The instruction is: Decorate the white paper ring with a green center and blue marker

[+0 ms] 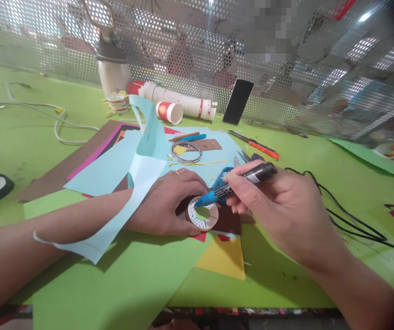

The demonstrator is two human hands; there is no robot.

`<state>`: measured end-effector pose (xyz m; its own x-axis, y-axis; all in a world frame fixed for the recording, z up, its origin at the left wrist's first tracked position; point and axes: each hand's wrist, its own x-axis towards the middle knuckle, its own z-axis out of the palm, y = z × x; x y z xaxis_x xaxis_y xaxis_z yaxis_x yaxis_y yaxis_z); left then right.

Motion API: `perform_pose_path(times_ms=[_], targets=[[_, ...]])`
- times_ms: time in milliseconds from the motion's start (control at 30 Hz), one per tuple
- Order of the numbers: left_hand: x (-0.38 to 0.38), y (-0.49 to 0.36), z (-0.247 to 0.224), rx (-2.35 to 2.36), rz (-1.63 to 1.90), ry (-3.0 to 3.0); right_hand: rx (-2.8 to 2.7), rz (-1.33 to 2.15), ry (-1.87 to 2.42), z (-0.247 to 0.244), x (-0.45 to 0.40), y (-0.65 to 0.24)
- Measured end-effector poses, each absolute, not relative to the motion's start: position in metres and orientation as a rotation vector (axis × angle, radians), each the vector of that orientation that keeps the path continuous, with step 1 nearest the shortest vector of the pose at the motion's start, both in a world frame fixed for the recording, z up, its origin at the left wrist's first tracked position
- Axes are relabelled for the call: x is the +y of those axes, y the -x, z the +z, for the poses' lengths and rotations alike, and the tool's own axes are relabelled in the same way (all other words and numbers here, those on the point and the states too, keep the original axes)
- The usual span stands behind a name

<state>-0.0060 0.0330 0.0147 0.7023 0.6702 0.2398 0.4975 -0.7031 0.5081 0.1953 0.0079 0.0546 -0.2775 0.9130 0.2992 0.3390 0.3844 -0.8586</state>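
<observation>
A small white ring (213, 221) with blue dots and dark dividing lines lies at the centre over brown paper. My left hand (169, 201) grips it from the left, thumb at the near side and fingers at the far side. In my right hand (272, 201) is a blue marker (238, 182) with a black barrel, its tip on the ring's upper left part. Blue-handled scissors (224, 176) lie partly hidden behind the marker. A curled light blue paper strip (128, 201) drapes over my left wrist.
Coloured paper sheets (114, 275) cover the green table (279, 284). Behind are a tape roll (187, 152), an orange cutter (263, 149), stacked paper cups (183, 103), a phone (238, 101) and a white bottle (114, 75). Black cable (351, 224) lies right, white cable (57, 126) left.
</observation>
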Motion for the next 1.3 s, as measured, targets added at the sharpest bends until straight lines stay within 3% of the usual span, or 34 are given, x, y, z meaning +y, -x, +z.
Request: perform_pose_path(times_ms=[767,1300], targets=[[0.034,0.007,0.019,0.844,0.561,-2.530,-1.836,0.839,1.119,0.053,0.010,-0.194],[0.034,0.008,0.016,0.934,0.497,-2.496,-1.766,0.548,1.213,0.044,0.006,-0.188]])
